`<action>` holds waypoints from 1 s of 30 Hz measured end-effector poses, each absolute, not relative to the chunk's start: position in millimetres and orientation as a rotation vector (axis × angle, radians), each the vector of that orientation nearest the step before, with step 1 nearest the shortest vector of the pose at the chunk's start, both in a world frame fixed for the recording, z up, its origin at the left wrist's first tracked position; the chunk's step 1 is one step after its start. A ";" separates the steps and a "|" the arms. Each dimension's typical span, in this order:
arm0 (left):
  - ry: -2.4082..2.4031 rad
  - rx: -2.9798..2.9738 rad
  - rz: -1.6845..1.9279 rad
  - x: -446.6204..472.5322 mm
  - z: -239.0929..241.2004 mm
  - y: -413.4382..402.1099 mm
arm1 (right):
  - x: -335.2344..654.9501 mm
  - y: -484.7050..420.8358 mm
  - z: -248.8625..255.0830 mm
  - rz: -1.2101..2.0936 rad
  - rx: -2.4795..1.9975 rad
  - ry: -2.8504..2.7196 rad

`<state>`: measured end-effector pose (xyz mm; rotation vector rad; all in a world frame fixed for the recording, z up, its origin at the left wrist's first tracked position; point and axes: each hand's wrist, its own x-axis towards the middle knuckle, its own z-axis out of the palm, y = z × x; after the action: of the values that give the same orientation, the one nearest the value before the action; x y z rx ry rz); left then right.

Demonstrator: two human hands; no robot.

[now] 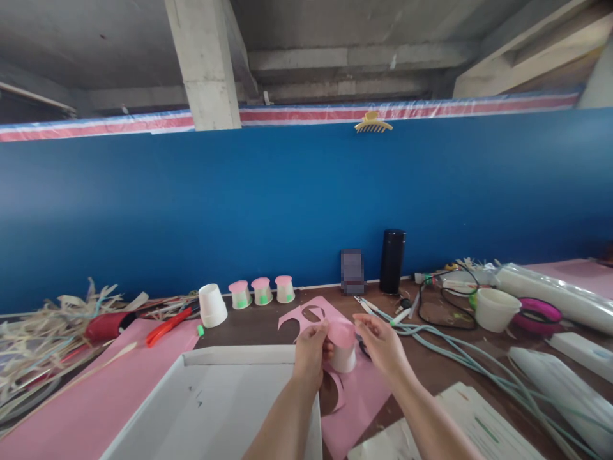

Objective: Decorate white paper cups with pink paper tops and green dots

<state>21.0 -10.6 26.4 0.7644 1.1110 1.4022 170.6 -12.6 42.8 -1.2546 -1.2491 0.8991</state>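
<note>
A round pink paper disc (341, 333) lies over the top of a white paper cup (345, 360), which stands on pink paper. My left hand (311, 352) is closed on the disc's left edge, its curled fingers close against the cup. At the opposite edge, my right hand (379, 340) pinches the disc between thumb and fingers. Around the cup lies a pink paper sheet (357, 402) with rounded holes cut out of it. Dark scissor handles (364, 349) show partly behind the cup, near my right hand.
Several small cups (262, 294) with pink tops stand by the blue partition (287, 204), beside an upturned white cup (212, 306). A white tray (239, 355) lies at left front. Pale cables (460, 348) cross the right side. A black bottle (393, 262) stands behind.
</note>
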 end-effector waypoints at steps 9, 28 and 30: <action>1.144 0.796 1.381 21.1 22.6 -10.1 | 167.1 -17.9 47.8 0.490 -1.260 -1.479; 1.143 0.764 1.371 23.4 17.6 -9.1 | 212.5 103.2 102.7 0.110 -1.642 -1.786; 1.140 0.773 1.368 23.5 18.2 -8.7 | 215.3 112.1 94.3 0.056 -1.648 -1.906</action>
<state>23.5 -8.7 18.2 0.7729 1.1399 1.3681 215.3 112.1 94.3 -1.6475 -1.9056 0.0563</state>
